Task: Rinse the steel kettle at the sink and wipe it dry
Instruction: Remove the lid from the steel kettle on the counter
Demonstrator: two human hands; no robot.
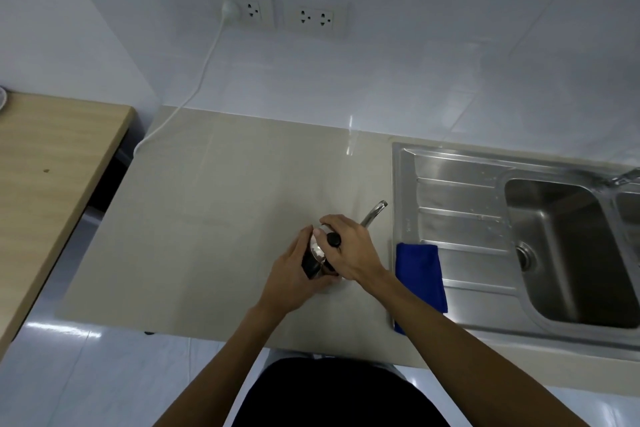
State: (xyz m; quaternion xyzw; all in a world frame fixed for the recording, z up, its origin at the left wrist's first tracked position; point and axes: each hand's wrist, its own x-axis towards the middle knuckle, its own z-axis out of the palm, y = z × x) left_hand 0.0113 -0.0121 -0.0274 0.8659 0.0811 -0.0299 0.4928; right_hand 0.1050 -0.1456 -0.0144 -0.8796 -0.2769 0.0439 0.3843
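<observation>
The steel kettle point(318, 253) stands on the beige counter point(214, 218), its thin curved spout point(373, 213) pointing toward the sink. My left hand point(294, 274) wraps the kettle's dark handle side. My right hand point(349, 248) covers the top, fingers around the lid by its black knob point(333, 239). Most of the kettle body is hidden under both hands. A folded blue cloth point(420, 279) lies over the steel drainboard's left edge, just right of my right wrist.
The steel sink point(568, 253) with ribbed drainboard point(460, 215) sits at the right, its tap point(623, 177) at the far right edge. A white cable point(194, 87) runs from the wall sockets point(284, 14) to the counter's left. A wooden table point(52, 184) stands at left.
</observation>
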